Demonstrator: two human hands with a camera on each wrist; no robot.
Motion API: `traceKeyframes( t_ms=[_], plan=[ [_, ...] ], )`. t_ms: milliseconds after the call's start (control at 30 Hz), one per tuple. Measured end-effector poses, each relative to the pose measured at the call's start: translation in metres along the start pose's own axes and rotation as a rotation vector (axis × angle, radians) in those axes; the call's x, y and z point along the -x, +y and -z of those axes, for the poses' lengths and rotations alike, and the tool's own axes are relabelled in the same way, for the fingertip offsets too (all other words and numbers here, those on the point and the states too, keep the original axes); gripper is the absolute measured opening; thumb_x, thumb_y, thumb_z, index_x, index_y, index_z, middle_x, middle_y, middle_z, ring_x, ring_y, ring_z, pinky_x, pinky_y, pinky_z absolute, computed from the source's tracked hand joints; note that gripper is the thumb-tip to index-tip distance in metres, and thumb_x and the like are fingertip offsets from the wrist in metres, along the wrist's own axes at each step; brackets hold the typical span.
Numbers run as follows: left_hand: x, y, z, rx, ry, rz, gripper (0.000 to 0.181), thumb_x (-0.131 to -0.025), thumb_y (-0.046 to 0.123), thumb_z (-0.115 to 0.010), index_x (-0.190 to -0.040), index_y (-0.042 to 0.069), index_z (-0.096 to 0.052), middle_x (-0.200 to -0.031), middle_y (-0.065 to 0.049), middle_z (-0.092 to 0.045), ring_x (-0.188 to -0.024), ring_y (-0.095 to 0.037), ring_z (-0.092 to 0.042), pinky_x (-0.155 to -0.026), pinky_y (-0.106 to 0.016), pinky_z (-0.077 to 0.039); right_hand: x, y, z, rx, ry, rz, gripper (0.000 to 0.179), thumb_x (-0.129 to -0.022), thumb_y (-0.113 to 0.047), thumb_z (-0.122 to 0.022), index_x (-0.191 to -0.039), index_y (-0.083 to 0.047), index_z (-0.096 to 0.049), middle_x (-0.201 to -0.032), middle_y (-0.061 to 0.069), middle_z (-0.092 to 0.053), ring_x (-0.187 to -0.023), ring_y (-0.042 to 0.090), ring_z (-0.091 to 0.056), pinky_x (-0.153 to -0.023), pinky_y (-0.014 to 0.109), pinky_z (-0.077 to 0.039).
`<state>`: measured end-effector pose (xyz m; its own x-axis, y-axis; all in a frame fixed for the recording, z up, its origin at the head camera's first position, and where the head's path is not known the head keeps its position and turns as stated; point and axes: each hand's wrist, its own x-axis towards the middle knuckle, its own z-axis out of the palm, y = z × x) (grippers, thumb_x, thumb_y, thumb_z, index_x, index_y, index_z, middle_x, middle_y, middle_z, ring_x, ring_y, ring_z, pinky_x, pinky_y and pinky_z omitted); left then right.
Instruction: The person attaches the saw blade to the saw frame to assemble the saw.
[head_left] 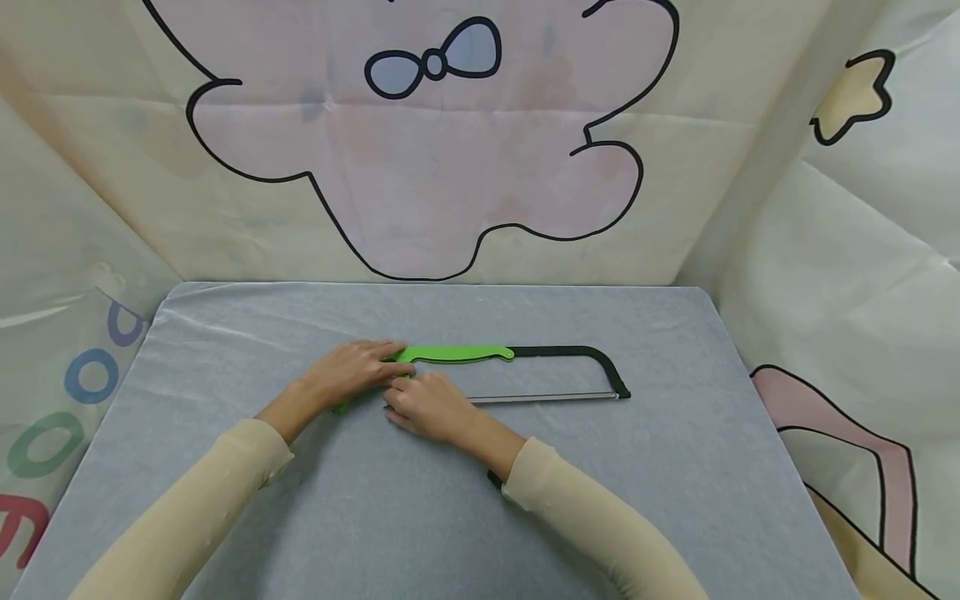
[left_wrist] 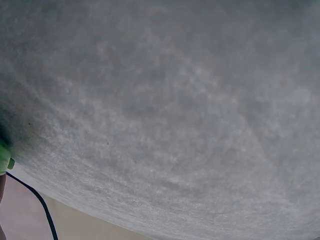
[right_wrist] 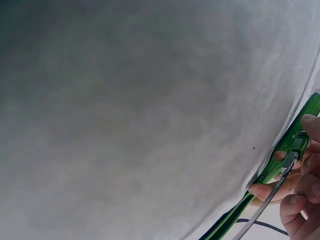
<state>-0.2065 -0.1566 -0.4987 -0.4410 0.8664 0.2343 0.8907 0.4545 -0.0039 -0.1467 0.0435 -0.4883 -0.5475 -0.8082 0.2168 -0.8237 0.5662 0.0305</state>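
Observation:
A hacksaw with a green handle (head_left: 457, 354), a black bowed frame (head_left: 600, 360) and a thin metal blade (head_left: 551, 397) lies across the table, its bow toward the right. My left hand (head_left: 360, 367) grips the handle end, its fingers wrapping the green part in the right wrist view. Close beside it, my right hand (head_left: 431, 407) has curled fingers at the handle-side end of the blade, covering that end in the head view. The right wrist view shows the blade's metal holder (right_wrist: 291, 160) among the fingers; the exact spot pinched is partly hidden. A sliver of green handle (left_wrist: 5, 157) edges into the left wrist view.
A grey-blue cloth covers the table (head_left: 420, 533). Part of a small black object (head_left: 495, 480) shows beside my right cuff, mostly hidden by the sleeve. Printed cloth walls stand behind the table and on both sides.

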Motion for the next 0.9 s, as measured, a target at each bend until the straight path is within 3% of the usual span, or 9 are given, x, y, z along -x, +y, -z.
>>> traceKeyframes(
  t_ms=[233,400,500,667,900],
  plan=[
    [-0.0002,-0.0002,0.0000,0.020,-0.019,0.002,0.034,-0.092,0.029,-0.070,-0.126,0.024,-0.070,-0.132,-0.014,-0.063,-0.110,-0.032,-0.066,-0.084,-0.046,-0.056,-0.0030,-0.0025,0.0017,-0.124,-0.081,-0.086,0.019,-0.101,-0.029,-0.061,-0.088,-0.020,-0.072,-0.078,-0.006,-0.066,-0.060,0.007,-0.057,-0.053,0.024,-0.046],
    [-0.0007,-0.0008,-0.0001,0.031,-0.003,-0.009,0.033,-0.092,0.031,-0.069,-0.124,0.024,-0.070,-0.130,-0.015,-0.064,-0.109,-0.033,-0.066,-0.083,-0.047,-0.056,-0.0043,-0.0038,0.0063,-0.284,-0.123,-0.208,0.020,-0.101,-0.027,-0.061,-0.107,-0.017,-0.077,-0.093,-0.004,-0.074,-0.078,0.009,-0.068,-0.069,0.024,-0.053],
    [-0.0006,-0.0004,0.0007,0.028,-0.003,-0.003,0.034,-0.091,0.030,-0.070,-0.124,0.023,-0.071,-0.130,-0.015,-0.063,-0.108,-0.033,-0.067,-0.083,-0.047,-0.056,-0.0054,-0.0040,0.0075,-0.377,-0.133,-0.288,0.021,-0.100,-0.026,-0.062,-0.108,-0.015,-0.078,-0.099,-0.004,-0.075,-0.083,0.010,-0.069,-0.073,0.024,-0.054],
    [-0.0003,0.0005,0.0017,0.018,-0.023,0.019,0.035,-0.091,0.029,-0.071,-0.126,0.023,-0.071,-0.132,-0.014,-0.063,-0.110,-0.032,-0.066,-0.084,-0.046,-0.056,-0.0066,-0.0044,0.0079,-0.476,-0.120,-0.387,0.018,-0.098,-0.025,-0.066,-0.104,-0.015,-0.079,-0.092,-0.006,-0.075,-0.076,0.005,-0.066,-0.068,0.023,-0.052],
    [-0.0006,0.0007,0.0014,-0.005,-0.035,0.024,0.038,-0.090,0.029,-0.073,-0.127,0.023,-0.070,-0.133,-0.014,-0.062,-0.110,-0.032,-0.066,-0.083,-0.046,-0.056,-0.0056,-0.0039,0.0055,-0.516,-0.096,-0.414,0.016,-0.097,-0.026,-0.068,-0.102,-0.015,-0.079,-0.074,-0.009,-0.069,-0.059,0.000,-0.054,-0.056,0.018,-0.043]
  ],
)
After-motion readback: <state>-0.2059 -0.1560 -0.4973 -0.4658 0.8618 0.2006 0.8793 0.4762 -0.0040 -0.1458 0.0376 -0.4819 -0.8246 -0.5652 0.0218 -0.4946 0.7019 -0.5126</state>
